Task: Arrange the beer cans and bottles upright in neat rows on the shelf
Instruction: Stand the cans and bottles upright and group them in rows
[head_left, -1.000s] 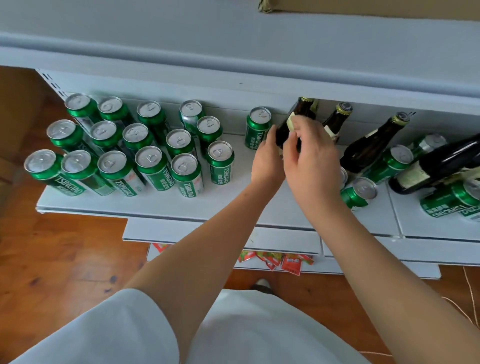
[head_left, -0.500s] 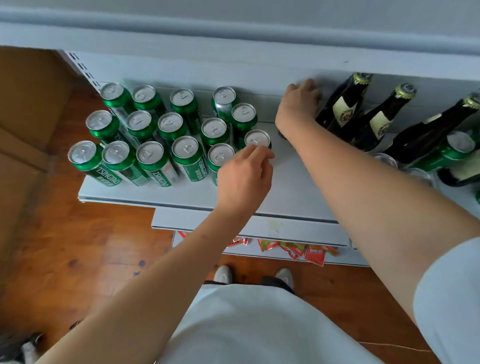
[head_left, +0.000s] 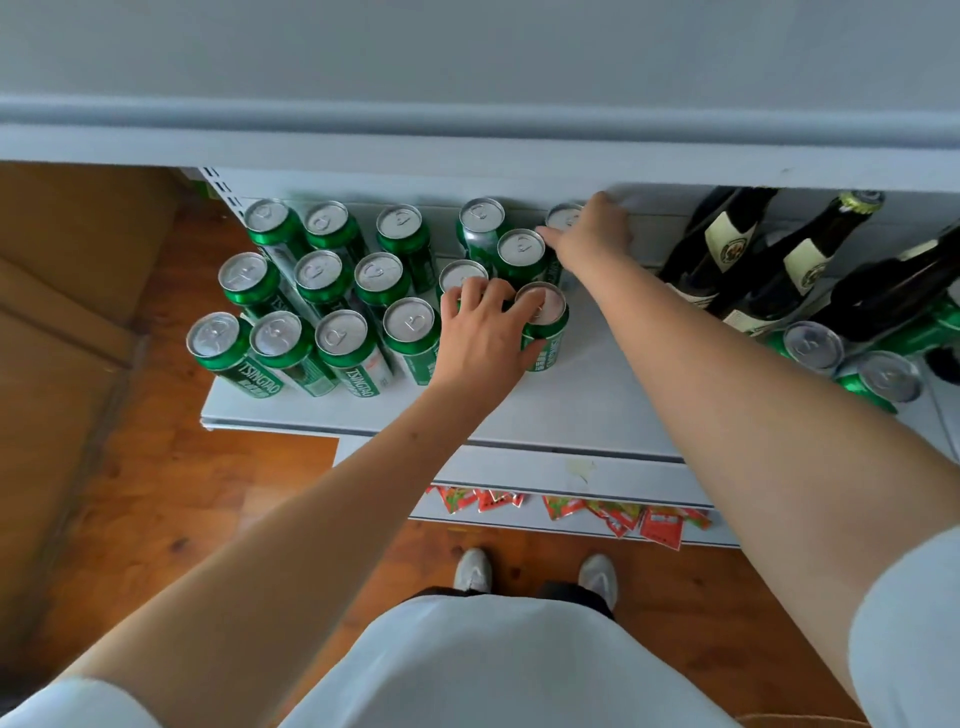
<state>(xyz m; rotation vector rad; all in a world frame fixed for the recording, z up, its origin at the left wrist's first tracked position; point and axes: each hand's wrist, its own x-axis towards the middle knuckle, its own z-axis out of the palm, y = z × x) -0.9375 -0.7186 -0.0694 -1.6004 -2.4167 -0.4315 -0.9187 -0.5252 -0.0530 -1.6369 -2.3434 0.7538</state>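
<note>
Head view shows a grey shelf (head_left: 597, 415) carrying green Tsingtao beer cans (head_left: 332, 338) upright in three rows at its left end, and dark beer bottles (head_left: 737, 249) leaning at its right end with more cans (head_left: 813, 345) lying near them. The left hand (head_left: 483, 338) is curled over the tops of two cans at the right end of the block: its fingertips touch the front-row can (head_left: 543, 325) and the one behind it (head_left: 462, 275). The right hand (head_left: 592, 236) reaches to the back edge of the shelf and its fingers are curled around a can (head_left: 563, 218) standing there; how firmly it grips cannot be told. The step in hand seems to be closing the right-hand column of the rows. To do it well, each can should slide on its base, not tip, until it is just beside its neighbour and in line with the row, with the left hand steadying the front cans
</note>
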